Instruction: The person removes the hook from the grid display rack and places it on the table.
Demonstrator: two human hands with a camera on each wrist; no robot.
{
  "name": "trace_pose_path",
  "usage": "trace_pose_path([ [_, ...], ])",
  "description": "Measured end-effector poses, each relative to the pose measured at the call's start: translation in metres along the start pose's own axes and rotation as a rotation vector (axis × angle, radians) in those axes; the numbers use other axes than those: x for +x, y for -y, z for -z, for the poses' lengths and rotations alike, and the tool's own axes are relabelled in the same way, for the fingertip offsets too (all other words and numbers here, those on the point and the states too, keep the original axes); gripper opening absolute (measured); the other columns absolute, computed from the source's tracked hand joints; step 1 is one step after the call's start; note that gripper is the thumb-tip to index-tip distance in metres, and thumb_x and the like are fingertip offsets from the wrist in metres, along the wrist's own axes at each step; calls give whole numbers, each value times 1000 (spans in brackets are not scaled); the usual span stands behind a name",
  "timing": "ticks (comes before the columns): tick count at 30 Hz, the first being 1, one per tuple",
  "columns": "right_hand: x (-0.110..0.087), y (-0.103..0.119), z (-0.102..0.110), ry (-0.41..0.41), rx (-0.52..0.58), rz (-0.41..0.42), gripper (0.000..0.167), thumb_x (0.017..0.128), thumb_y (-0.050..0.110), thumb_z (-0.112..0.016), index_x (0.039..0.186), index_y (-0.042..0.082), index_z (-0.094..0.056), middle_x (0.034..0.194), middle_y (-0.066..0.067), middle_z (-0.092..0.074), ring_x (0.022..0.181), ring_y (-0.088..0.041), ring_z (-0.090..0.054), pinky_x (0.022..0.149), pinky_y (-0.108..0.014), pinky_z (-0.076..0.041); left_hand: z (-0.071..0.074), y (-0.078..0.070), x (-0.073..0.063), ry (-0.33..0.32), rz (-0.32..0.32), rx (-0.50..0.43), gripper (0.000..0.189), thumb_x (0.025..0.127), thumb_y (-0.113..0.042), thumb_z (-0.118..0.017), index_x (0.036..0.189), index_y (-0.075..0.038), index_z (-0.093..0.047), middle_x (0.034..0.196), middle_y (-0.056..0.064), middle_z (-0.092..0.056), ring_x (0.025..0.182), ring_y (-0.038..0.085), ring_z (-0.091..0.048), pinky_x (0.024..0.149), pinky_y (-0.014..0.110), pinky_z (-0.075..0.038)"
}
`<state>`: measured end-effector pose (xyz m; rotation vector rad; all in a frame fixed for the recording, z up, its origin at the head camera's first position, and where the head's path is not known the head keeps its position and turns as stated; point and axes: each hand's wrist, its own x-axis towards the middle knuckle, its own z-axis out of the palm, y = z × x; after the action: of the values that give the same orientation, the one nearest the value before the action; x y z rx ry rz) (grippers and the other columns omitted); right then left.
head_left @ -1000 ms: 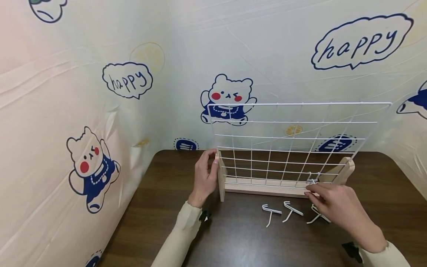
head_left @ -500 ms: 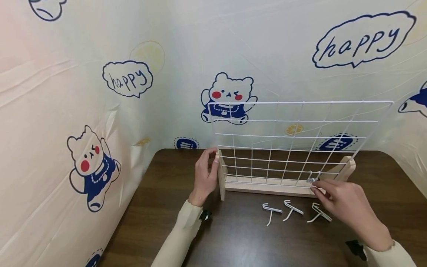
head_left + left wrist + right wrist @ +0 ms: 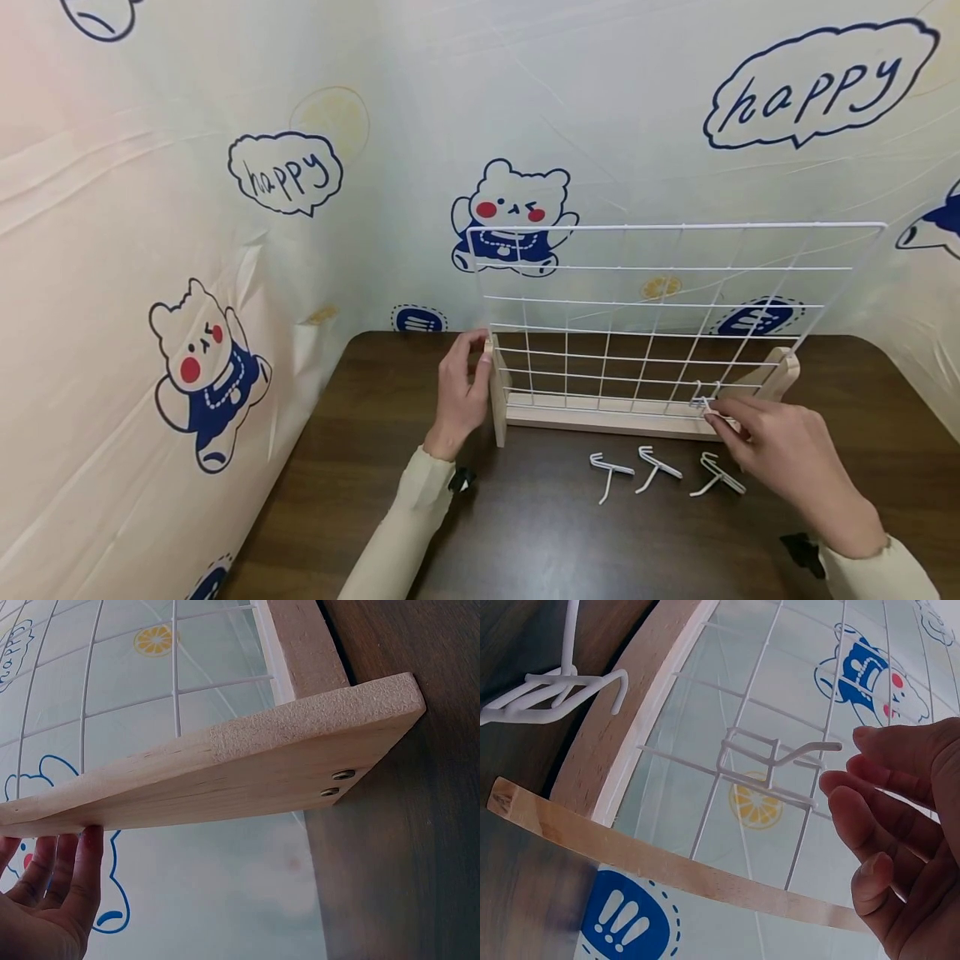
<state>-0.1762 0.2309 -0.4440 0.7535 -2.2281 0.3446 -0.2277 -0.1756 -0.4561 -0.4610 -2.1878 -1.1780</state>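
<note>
A white wire grid rack (image 3: 600, 337) stands upright in a wooden base with two side panels. My left hand (image 3: 461, 392) holds the left side panel (image 3: 225, 787) near its top, fingertips at its outer face and back edge in the left wrist view. A white wire hook (image 3: 769, 757) hangs on the grid's lower right squares, its prong pointing outward. My right hand (image 3: 900, 817) is right by the prong's tip, thumb and fingers apart and loosely bent. Three loose white hooks, a left one (image 3: 611, 475), a middle one (image 3: 657, 468) and a right one (image 3: 717, 477), lie before the rack.
The dark wooden table (image 3: 540, 542) carries everything. Behind it and along the left hang pale sheets (image 3: 390, 150) with printed bears and lettering. The right wooden side panel (image 3: 780, 375) stands just beyond my right hand.
My right hand has moved slightly right and up, off the hook, uncovering it and the rightmost loose hook. My left hand stays on the side panel.
</note>
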Motion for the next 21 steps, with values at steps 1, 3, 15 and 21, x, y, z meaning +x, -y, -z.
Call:
trace_pose_path([
  [1,0,0,0,5,-5,-6,67,108,58,-31,80,15,-74,70,0,-74,44,-10,-51,39,-31,-30,0,0,0,1,0,1,28,105,-15,-50,127,-4,-62,115,14,-69,98,27,-66,69,37,-62],
  [3,-1,0,0,17,-15,-22,70,108,59,-29,78,14,-73,65,0,-71,43,-9,-48,39,-30,-28,0,0,0,2,-2,3,28,104,-15,-50,127,-4,-62,115,14,-69,99,28,-67,68,37,-62],
  [15,-4,-1,-6,36,-54,-74,71,106,66,-23,67,18,-58,50,6,-52,38,-14,-37,38,-35,-23,-1,1,0,-1,-6,-19,28,104,-15,-50,127,-3,-62,115,15,-69,99,26,-66,67,43,-62],
  [21,-6,0,-7,73,-26,-97,60,107,58,-38,72,17,-63,56,1,-64,39,-17,-44,37,-37,-28,-1,1,0,-5,-14,-12,28,104,-14,-50,127,-2,-62,114,14,-69,98,25,-66,67,39,-62],
])
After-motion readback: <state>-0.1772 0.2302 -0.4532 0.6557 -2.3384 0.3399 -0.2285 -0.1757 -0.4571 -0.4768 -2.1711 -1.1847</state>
